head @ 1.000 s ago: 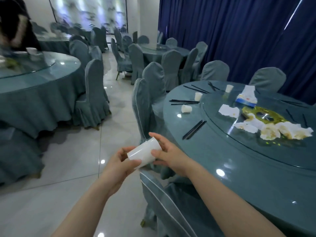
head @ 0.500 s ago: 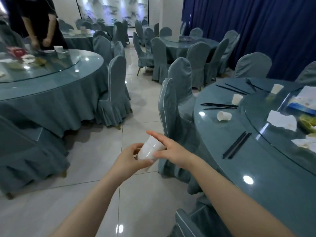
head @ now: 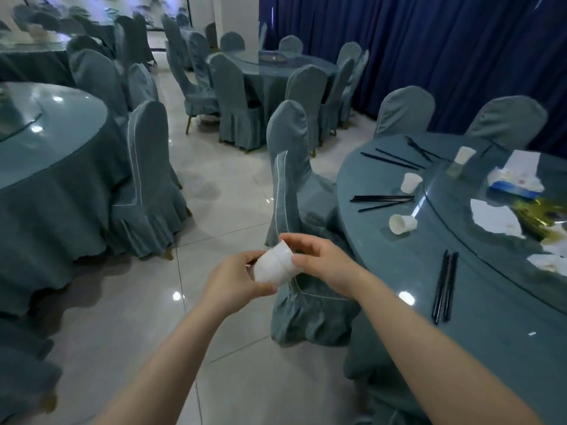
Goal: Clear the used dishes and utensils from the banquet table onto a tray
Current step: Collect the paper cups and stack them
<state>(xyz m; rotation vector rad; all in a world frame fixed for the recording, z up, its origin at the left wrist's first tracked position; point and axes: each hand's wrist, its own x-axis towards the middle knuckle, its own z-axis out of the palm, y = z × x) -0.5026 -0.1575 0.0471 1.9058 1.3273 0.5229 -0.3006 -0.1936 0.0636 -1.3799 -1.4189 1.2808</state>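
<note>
Gripping one stacked cup (head: pixel 276 266), two hands (head: pixel 236 282); three cups (head: pixel 402 223) tabled.

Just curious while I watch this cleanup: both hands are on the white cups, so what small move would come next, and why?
Probably free the right hand and reach for the tipped cup on the table. The left hand already grips the white cups, and that fallen one lies nearest. No tray is in view.
</note>
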